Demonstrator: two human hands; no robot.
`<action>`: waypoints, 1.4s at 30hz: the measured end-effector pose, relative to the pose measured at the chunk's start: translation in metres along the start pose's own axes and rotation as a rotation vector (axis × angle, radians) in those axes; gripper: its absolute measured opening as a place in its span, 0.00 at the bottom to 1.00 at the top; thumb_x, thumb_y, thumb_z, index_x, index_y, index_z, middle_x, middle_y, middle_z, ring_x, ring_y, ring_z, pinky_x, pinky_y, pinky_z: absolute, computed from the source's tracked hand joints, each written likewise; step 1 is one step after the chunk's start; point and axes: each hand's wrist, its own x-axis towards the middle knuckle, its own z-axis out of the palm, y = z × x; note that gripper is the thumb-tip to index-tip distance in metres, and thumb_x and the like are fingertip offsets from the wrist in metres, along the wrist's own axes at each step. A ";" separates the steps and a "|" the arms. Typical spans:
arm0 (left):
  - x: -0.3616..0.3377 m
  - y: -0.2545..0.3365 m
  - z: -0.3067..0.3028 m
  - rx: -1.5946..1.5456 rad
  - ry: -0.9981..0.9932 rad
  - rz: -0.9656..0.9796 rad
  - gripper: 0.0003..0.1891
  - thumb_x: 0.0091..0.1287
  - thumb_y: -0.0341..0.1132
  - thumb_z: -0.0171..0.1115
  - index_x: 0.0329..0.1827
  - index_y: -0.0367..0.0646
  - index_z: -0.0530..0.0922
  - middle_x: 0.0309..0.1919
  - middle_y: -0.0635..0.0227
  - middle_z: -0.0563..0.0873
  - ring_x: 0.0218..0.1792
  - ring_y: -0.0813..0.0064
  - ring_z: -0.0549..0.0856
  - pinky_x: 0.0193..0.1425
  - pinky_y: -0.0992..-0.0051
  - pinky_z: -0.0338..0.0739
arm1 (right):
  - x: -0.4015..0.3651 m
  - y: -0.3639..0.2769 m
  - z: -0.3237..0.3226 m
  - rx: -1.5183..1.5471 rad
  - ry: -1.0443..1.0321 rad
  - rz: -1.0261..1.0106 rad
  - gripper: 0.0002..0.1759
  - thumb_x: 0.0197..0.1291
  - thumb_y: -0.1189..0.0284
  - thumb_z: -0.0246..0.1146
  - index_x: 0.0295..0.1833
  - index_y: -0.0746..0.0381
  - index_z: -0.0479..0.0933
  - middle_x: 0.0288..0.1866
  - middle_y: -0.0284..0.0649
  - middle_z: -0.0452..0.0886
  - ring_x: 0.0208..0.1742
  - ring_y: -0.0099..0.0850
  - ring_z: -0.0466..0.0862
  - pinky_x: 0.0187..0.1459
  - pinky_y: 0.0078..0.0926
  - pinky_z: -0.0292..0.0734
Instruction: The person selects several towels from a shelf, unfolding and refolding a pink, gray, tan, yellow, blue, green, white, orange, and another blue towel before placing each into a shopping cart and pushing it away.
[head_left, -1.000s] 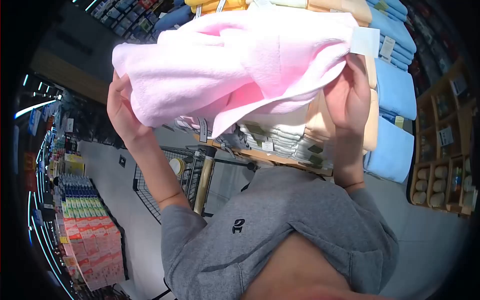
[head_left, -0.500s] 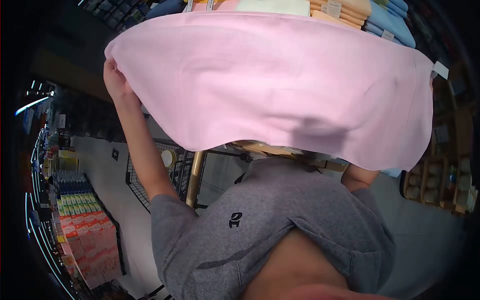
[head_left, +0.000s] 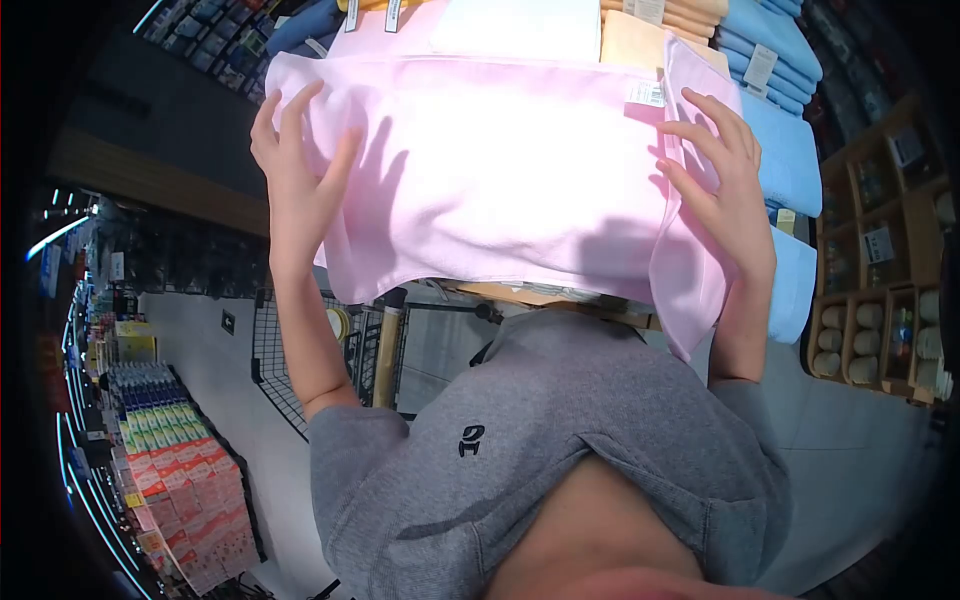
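In the upper centre we see the towel (head_left: 500,170), long axis running left to right, our left hand (head_left: 302,188) and right hand (head_left: 732,185), fingers spread wide, at opposite ends

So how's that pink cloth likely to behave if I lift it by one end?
The pink cloth would probably hang limp: its lower edge ripples and droops. It's likely light for its size, since its edges look thin. The end by the right hand may flop, since its lower corner dangles.
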 end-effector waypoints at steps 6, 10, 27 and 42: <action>0.029 -0.001 0.036 -0.050 -0.160 0.272 0.28 0.61 0.41 0.67 0.65 0.50 0.71 0.67 0.50 0.67 0.67 0.53 0.67 0.67 0.60 0.65 | 0.008 0.008 0.010 -0.117 -0.147 -0.068 0.17 0.55 0.66 0.66 0.51 0.57 0.80 0.70 0.47 0.65 0.71 0.47 0.62 0.69 0.45 0.54; 0.061 -0.023 0.102 -0.111 -0.300 0.094 0.27 0.59 0.41 0.67 0.62 0.46 0.72 0.59 0.50 0.76 0.55 0.54 0.79 0.59 0.64 0.73 | 0.009 0.002 0.010 -0.016 -0.170 -0.061 0.17 0.55 0.66 0.66 0.51 0.58 0.79 0.69 0.49 0.65 0.71 0.48 0.61 0.69 0.45 0.56; 0.040 0.052 0.004 -0.881 0.467 -0.098 0.17 0.71 0.41 0.54 0.51 0.34 0.75 0.45 0.58 0.83 0.47 0.67 0.83 0.53 0.71 0.76 | -0.024 -0.027 -0.002 0.390 -0.063 0.019 0.43 0.46 0.75 0.75 0.68 0.61 0.63 0.39 0.40 0.80 0.33 0.28 0.80 0.35 0.20 0.76; -0.049 0.043 -0.135 -1.739 0.253 -0.214 0.23 0.75 0.45 0.42 0.64 0.36 0.66 0.55 0.58 0.77 0.59 0.62 0.77 0.64 0.58 0.73 | 0.003 -0.191 0.068 1.446 -0.339 -0.373 0.19 0.50 0.75 0.68 0.48 0.70 0.76 0.36 0.45 0.83 0.33 0.30 0.84 0.34 0.28 0.77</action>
